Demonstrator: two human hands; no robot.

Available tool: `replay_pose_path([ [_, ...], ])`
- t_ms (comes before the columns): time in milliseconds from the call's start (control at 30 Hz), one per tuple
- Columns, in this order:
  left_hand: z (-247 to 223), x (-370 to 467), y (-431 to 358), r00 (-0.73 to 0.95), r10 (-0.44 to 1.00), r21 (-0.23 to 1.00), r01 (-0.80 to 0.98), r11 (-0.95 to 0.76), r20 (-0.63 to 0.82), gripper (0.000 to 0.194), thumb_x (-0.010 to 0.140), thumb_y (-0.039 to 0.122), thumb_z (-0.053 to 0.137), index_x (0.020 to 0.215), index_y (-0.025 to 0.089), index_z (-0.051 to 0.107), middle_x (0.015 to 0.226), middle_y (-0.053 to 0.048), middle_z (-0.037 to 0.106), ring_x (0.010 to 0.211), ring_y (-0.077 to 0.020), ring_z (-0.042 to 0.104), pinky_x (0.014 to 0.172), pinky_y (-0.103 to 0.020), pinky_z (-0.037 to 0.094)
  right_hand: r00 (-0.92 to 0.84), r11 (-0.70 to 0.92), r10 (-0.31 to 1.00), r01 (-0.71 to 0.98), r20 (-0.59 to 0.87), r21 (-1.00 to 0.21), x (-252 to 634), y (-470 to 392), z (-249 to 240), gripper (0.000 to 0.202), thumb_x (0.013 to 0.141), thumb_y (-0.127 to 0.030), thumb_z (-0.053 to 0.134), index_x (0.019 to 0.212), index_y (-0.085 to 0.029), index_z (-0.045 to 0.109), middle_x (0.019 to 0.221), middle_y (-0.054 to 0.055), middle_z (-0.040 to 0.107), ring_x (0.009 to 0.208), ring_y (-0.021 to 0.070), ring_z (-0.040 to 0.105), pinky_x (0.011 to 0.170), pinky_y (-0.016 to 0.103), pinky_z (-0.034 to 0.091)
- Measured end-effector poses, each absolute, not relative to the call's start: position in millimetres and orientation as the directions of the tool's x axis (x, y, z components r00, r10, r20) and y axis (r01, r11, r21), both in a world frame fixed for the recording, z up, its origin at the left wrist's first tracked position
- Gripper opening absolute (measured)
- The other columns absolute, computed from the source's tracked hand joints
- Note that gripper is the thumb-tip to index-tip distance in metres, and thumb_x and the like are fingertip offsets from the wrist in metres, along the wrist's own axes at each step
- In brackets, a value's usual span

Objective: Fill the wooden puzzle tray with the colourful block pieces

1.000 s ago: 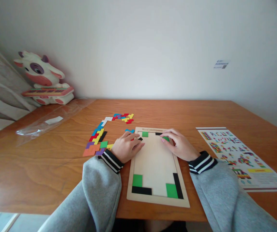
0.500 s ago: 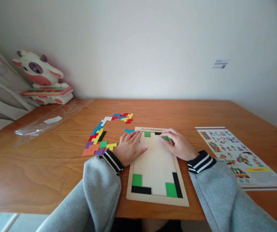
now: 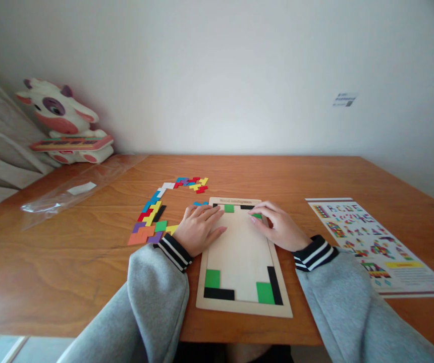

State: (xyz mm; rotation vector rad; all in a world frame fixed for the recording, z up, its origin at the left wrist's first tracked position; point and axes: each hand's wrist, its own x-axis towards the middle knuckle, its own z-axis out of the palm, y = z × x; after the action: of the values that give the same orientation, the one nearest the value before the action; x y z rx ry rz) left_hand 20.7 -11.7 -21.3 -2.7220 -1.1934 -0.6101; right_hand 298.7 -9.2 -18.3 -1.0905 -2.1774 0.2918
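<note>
A pale wooden puzzle board point(image 3: 235, 242) lies flat in front of me. My left hand point(image 3: 201, 229) rests over its upper left edge, palm down with fingers spread, partly covering a black piece point(image 3: 214, 205) in that corner. At the upper right edge, my right hand point(image 3: 280, 228) has its fingers loosely bent and apart over a green square point(image 3: 257, 216). I see no piece held in either hand. Near the board's lower corners sit a green square point(image 3: 213, 278) with a black bar point(image 3: 219, 293), and another green square point(image 3: 265, 292) beside an upright black bar point(image 3: 275, 286).
Loose coloured puzzle pieces point(image 3: 143, 234) curve along the table left of the board. A printed pattern sheet point(image 3: 383, 242) lies at the right. Farther left are a clear plastic bag point(image 3: 54, 199) and a cow-shaped toy keyboard point(image 3: 73, 144) against the wall.
The board has shifted slightly left and away from me. My left hand has moved a little left, and the black corner piece shows more. My right hand stays nearly still.
</note>
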Motion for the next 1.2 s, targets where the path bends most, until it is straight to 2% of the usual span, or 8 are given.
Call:
replay_pose_path([
  [100, -19.5, 21.9, -12.2, 0.653, 0.645, 0.054, 0.685, -0.726, 0.398, 0.041, 0.101, 0.045, 0.046, 0.131, 0.020, 0.061, 0.128, -0.010, 0.069, 0.118, -0.0279, 0.060, 0.099, -0.049, 0.041, -0.422, 0.631, 0.770, 0.620, 0.480, -0.467, 298.4, -9.2, -18.2, 0.017, 0.097, -0.034, 0.054, 0.105, -0.026, 0.068, 0.105, 0.007, 0.067, 0.100, 0.0231, 0.065, 0.091, 0.042, 0.054],
  [200, -17.0, 22.7, -12.7, 0.628, 0.668, 0.069, 0.706, -0.705, 0.399, 0.039, 0.100, 0.044, 0.049, 0.127, 0.020, 0.063, 0.122, -0.011, 0.071, 0.113, -0.0278, 0.062, 0.098, -0.050, 0.043, -0.417, 0.626, 0.772, 0.632, 0.480, -0.458, 298.4, -9.3, -18.5, 0.017, 0.097, -0.034, 0.054, 0.105, -0.027, 0.068, 0.105, 0.007, 0.068, 0.101, 0.0237, 0.065, 0.091, 0.042, 0.054],
  [367, -16.8, 24.9, -15.5, 0.686, 0.641, 0.081, 0.658, -0.748, 0.345, 0.046, 0.101, 0.046, 0.045, 0.140, 0.022, 0.054, 0.144, -0.012, 0.056, 0.133, -0.0307, 0.048, 0.105, -0.052, 0.040, -0.424, 0.622, 0.775, 0.644, 0.470, -0.445, 298.0, -9.1, -19.4, 0.017, 0.097, -0.033, 0.054, 0.105, -0.026, 0.067, 0.105, 0.007, 0.067, 0.102, 0.0237, 0.065, 0.091, 0.042, 0.054],
  [467, -19.1, 26.0, -17.0, 0.722, 0.624, 0.100, 0.627, -0.773, 0.299, 0.049, 0.103, 0.046, 0.040, 0.145, 0.023, 0.048, 0.149, -0.011, 0.052, 0.138, -0.0305, 0.043, 0.110, -0.054, 0.034, -0.433, 0.624, 0.774, 0.648, 0.463, -0.437, 297.7, -9.1, -19.8, 0.017, 0.097, -0.032, 0.054, 0.105, -0.025, 0.066, 0.106, 0.007, 0.067, 0.102, 0.0235, 0.065, 0.092, 0.042, 0.053],
  [733, -17.8, 25.0, -15.3, 0.597, 0.719, 0.081, 0.747, -0.660, 0.357, 0.044, 0.101, 0.047, 0.045, 0.135, 0.021, 0.055, 0.130, -0.012, 0.065, 0.122, -0.0294, 0.056, 0.106, -0.054, 0.035, -0.436, 0.625, 0.774, 0.645, 0.459, -0.440, 297.8, -9.8, -20.7, 0.018, 0.097, -0.032, 0.053, 0.106, -0.026, 0.067, 0.106, 0.007, 0.068, 0.101, 0.0228, 0.065, 0.091, 0.041, 0.054],
  [1067, -12.2, 25.7, -15.8, 0.543, 0.761, 0.026, 0.808, -0.588, 0.355, 0.042, 0.100, 0.049, 0.045, 0.128, 0.020, 0.058, 0.129, -0.012, 0.063, 0.111, -0.0300, 0.058, 0.092, -0.049, 0.046, -0.421, 0.619, 0.777, 0.649, 0.468, -0.443, 298.6, -8.9, -22.3, 0.017, 0.096, -0.033, 0.055, 0.106, -0.027, 0.067, 0.106, 0.007, 0.067, 0.102, 0.0238, 0.065, 0.092, 0.043, 0.054],
  [1200, -12.1, 24.1, -14.3, 0.385, 0.834, 0.039, 0.900, -0.435, 0.396, 0.036, 0.099, 0.041, 0.046, 0.125, 0.019, 0.059, 0.124, -0.014, 0.064, 0.107, -0.0321, 0.059, 0.085, -0.048, 0.051, -0.427, 0.622, 0.775, 0.646, 0.467, -0.442, 299.1, -8.7, -22.4, 0.018, 0.097, -0.034, 0.054, 0.107, -0.027, 0.066, 0.107, 0.007, 0.067, 0.103, 0.0242, 0.065, 0.092, 0.043, 0.054],
])
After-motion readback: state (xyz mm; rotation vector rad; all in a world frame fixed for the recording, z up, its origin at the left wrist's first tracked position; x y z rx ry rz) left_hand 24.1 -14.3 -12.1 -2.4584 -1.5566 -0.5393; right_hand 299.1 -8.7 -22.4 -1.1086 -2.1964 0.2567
